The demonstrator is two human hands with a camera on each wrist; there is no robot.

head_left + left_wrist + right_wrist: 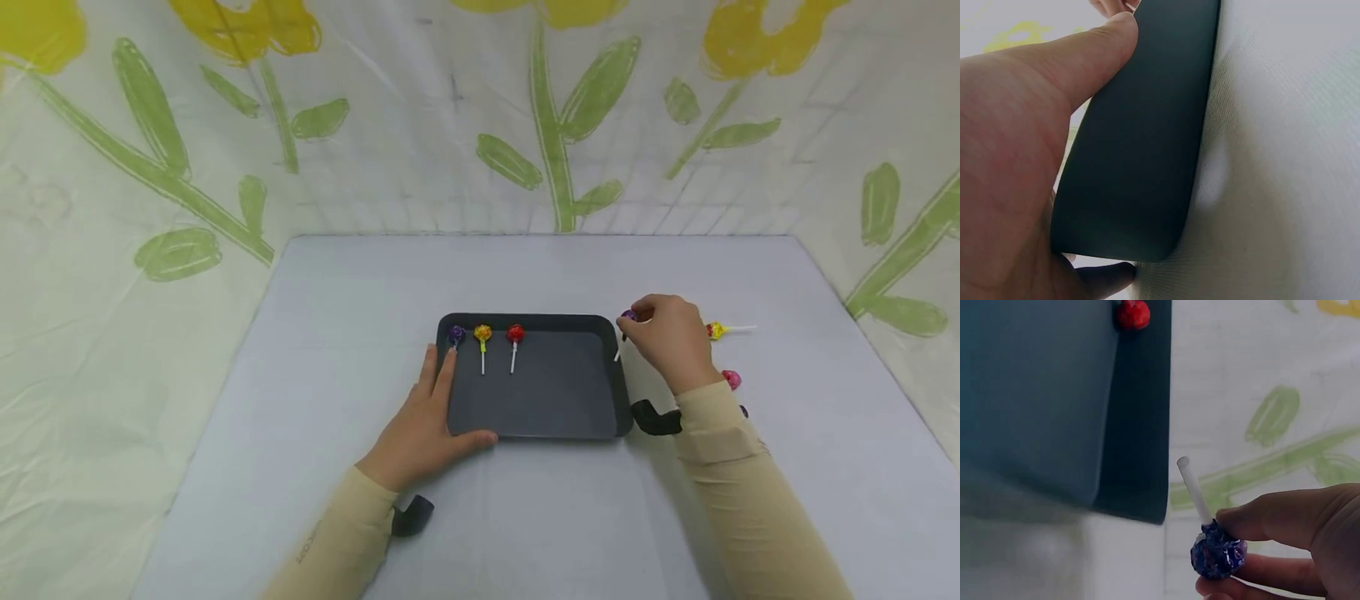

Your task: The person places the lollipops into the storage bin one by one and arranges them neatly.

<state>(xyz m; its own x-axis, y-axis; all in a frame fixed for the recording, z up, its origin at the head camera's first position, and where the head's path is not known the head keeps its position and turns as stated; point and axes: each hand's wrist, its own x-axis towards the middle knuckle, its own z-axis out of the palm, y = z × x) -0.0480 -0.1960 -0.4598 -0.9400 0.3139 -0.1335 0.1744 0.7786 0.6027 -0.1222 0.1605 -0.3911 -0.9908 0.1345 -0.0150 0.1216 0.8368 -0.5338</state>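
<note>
A dark grey tray [558, 392] lies on the white table. Inside it, along the far side, a purple lollipop [457, 333], a yellow-orange lollipop [483, 332] and a red lollipop [515, 332] form a row, sticks towards me. My left hand [423, 433] rests on the tray's near left corner, fingers along the left rim and thumb extended along the near wall. Just beyond the tray's right rim, my right hand [667, 340] pinches another lollipop [1216, 555], wrapped in blue-purple, between thumb and fingers. Its white stick points towards the tray in the right wrist view.
Right of the tray, a yellow lollipop [717, 330] lies with its stick to the right. A pink lollipop [732, 379] and a small dark thing [743, 411] are partly hidden by the right sleeve. A flower-patterned curtain [420, 150] hangs behind the table.
</note>
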